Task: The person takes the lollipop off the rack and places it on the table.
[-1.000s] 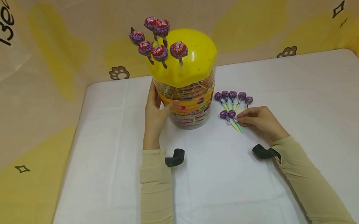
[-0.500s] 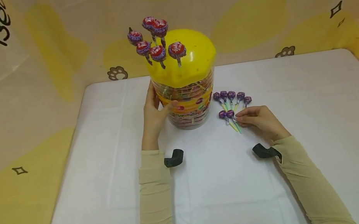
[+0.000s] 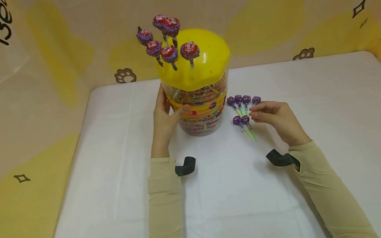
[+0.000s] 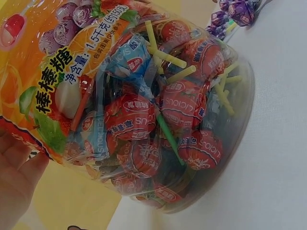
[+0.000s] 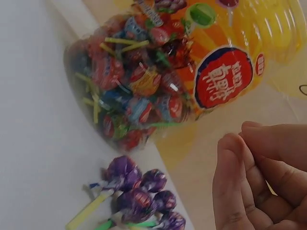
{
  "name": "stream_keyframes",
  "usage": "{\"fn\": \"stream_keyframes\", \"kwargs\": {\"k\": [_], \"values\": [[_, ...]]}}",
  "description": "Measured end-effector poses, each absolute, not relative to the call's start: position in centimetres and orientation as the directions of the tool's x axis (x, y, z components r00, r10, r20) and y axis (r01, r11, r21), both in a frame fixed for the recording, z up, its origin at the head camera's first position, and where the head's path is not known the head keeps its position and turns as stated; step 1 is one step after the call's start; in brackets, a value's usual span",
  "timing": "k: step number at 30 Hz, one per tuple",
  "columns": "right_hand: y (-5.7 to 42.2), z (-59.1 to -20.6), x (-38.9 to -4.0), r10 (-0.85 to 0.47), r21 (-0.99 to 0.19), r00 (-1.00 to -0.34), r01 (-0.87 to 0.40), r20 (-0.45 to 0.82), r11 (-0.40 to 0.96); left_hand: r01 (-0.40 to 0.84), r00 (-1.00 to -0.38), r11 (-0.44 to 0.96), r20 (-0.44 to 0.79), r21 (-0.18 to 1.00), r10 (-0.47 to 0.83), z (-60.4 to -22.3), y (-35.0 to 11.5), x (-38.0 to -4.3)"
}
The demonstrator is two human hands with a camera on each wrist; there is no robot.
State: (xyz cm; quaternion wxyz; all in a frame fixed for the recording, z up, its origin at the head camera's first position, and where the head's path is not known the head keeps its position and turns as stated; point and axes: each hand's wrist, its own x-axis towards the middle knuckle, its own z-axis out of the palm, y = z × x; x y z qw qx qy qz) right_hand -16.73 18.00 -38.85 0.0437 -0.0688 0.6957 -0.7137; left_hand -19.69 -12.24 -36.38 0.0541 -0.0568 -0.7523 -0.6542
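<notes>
In the head view my left hand (image 3: 168,118) holds the side of a clear plastic candy jar (image 3: 201,121), which stands upright with a yellow lid (image 3: 209,49). Several red-and-purple lollipops (image 3: 189,51) stick up from the lid. Through the wall, more wrapped lollipops (image 4: 132,115) show in the left wrist view. Beside the jar, several purple-wrapped lollipops (image 3: 245,120) lie in two rows. My right hand (image 3: 275,118) hovers by them, fingers loosely bent. In the right wrist view its thumb and index fingertips (image 5: 231,142) come close together, with nothing visible held.
A white cloth (image 3: 226,205) covers the table. Patterned yellow fabric (image 3: 270,6) hangs behind it and at the sides. A black camera mount (image 3: 280,158) sits at the right wrist, another mount (image 3: 185,166) at the left.
My right hand has lifted away from the front row of lollipops, upward in the head view, now covering the rightmost back-row lollipop. The left hand still holds the jar.
</notes>
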Motion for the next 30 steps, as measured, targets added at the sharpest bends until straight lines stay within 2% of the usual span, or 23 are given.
{"fn": "stream_keyframes", "kwargs": {"k": [7, 17, 30], "values": [[16.5, -35.9, -16.5, -0.089, -0.983, -0.984, -0.147, 0.157, -0.111, 0.148, -0.989, 0.133, 0.147, 0.98, 0.015, -36.4, -12.2, -19.9], [13.0, -31.2, -16.5, -0.105, -0.947, -0.95, -0.274, 0.294, -0.167, 0.154, -0.988, 0.13, 0.154, 0.979, 0.011, -36.3, -12.3, -19.9], [9.0, -27.3, -16.3, -0.047, -0.878, -0.882, -0.459, 0.469, -0.138, 0.149, -0.989, 0.138, 0.149, 0.979, 0.01, -36.4, -12.2, -19.8]]}}
